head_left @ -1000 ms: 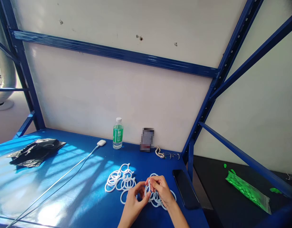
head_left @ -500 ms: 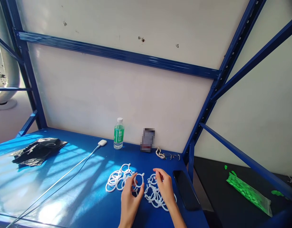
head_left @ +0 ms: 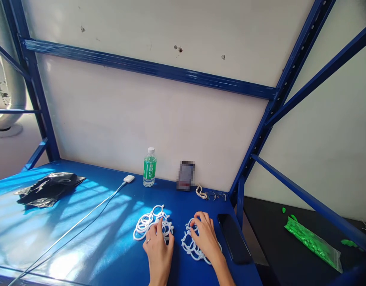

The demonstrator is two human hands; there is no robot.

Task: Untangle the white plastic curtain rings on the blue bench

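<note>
My left hand [head_left: 158, 247] rests over the left pile of white curtain rings [head_left: 143, 225], each with a small knob. Its thumb and index finger are apart, with rings showing between them, and the fingertips touch the pile. My right hand [head_left: 205, 235] reaches over the right pile of white curtain rings [head_left: 191, 247]. Its thumb and index finger are curled in around a ring at the top of that pile, partly hidden by the hand. Both piles lie on the blue table [head_left: 111, 242], a narrow gap between them.
A black phone [head_left: 235, 239] lies right of my right hand. Behind are a bottle [head_left: 149, 169], a blurred upright object [head_left: 185, 176] and glasses [head_left: 216, 196]. Leftward are a white cable [head_left: 81, 218] and a black bag [head_left: 50, 190]. A bag of green pieces [head_left: 312, 243] lies far right.
My left hand has moved left and down onto the left pile; the ring it held upright is no longer seen raised. My right hand has lowered slightly onto the right pile, its fingers curling in.
</note>
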